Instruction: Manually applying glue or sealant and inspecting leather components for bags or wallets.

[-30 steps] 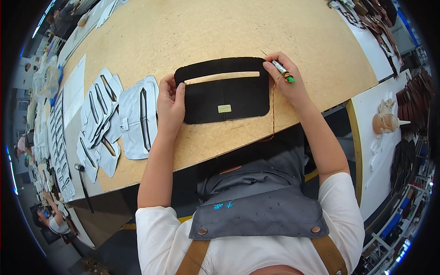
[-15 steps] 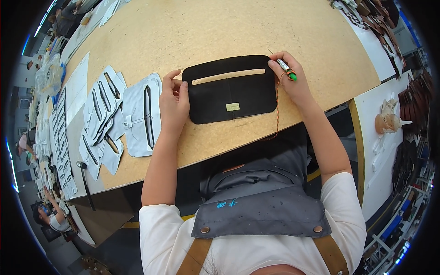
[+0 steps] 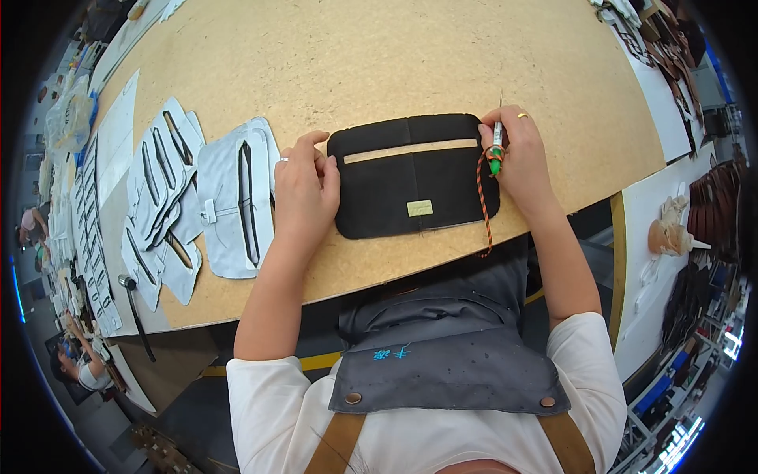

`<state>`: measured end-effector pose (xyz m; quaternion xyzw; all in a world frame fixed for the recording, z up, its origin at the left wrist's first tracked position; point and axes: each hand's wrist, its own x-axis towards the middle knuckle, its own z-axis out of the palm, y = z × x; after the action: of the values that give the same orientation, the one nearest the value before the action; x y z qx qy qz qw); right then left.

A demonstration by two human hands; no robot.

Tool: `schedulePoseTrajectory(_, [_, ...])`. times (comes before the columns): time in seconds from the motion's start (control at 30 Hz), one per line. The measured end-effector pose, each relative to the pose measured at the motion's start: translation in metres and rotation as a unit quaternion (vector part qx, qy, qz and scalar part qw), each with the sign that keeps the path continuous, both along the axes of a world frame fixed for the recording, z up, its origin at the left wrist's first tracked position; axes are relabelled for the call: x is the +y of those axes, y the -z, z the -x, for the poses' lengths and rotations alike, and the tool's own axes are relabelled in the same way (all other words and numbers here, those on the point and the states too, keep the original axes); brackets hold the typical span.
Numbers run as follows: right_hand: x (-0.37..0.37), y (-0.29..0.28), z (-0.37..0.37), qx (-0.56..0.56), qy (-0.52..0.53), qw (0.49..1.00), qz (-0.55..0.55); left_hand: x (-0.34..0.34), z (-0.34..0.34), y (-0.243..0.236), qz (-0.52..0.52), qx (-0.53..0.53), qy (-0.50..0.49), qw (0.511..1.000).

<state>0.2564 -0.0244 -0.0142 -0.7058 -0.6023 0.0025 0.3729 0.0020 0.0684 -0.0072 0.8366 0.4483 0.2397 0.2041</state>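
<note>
A black rounded panel [image 3: 410, 189] lies on the tan worktop [image 3: 379, 55], with a long slot showing tan and a small pale label. My left hand [image 3: 304, 186] is at its left edge, fingers curled and pinching that edge. At the upper right corner, my right hand [image 3: 521, 158] holds a thin silver awl-like tool [image 3: 497, 134] with a green end against the panel. An orange-and-black cord [image 3: 483, 205] runs from the tool down to the table edge. Left of my left hand lie grey slotted pieces [image 3: 229, 205] in loose piles.
A black long-handled tool [image 3: 140, 324] rests at the left edge. On the white side bench [image 3: 643, 300] at right are a squeeze bottle [image 3: 667, 237] and dark leather pieces [image 3: 703, 197]. Material piles line the far right. A co-worker [image 3: 79, 363] is at lower left.
The black panel has shifted right and toward me, along with both my hands. The tool in my right hand now points more straight away from me.
</note>
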Motion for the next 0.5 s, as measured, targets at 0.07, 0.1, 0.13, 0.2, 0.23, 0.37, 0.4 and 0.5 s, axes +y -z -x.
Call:
schedulePoseTrajectory(0.07, [-0.0015, -0.0014, 0.0007, 0.007, 0.008, 1.000, 0.018, 0.0001, -0.0003, -0.0011, 0.020, -0.009, 0.000, 1.000])
schedulePoseTrajectory(0.1, [-0.0026, -0.0021, 0.0006, 0.036, 0.017, 0.999, 0.031, 0.0003, -0.0004, -0.0017, 0.024, -0.004, 0.003, 1.000])
schedulePoseTrajectory(0.13, [-0.0035, -0.0025, 0.0002, 0.064, 0.025, 0.997, 0.043, 0.0004, -0.0004, -0.0024, 0.028, 0.001, 0.006, 1.000])
schedulePoseTrajectory(0.2, [-0.0039, -0.0025, 0.0009, 0.071, 0.029, 0.996, 0.051, 0.0000, 0.0005, -0.0034, 0.035, -0.004, 0.002, 0.999])
schedulePoseTrajectory(0.23, [-0.0037, -0.0025, 0.0016, 0.081, 0.032, 0.995, 0.053, -0.0004, 0.0012, -0.0039, 0.036, -0.006, -0.001, 0.999])
schedulePoseTrajectory(0.37, [-0.0038, -0.0011, 0.0013, 0.077, 0.034, 0.995, 0.059, -0.0009, 0.0027, -0.0053, 0.054, -0.003, -0.009, 0.999])
schedulePoseTrajectory(0.4, [-0.0037, -0.0017, 0.0014, 0.074, 0.034, 0.995, 0.063, -0.0005, 0.0019, -0.0060, 0.057, -0.005, -0.009, 0.998])
schedulePoseTrajectory(0.5, [-0.0037, -0.0025, 0.0014, 0.074, 0.029, 0.994, 0.069, -0.0003, -0.0003, -0.0088, 0.071, -0.019, -0.021, 0.997])
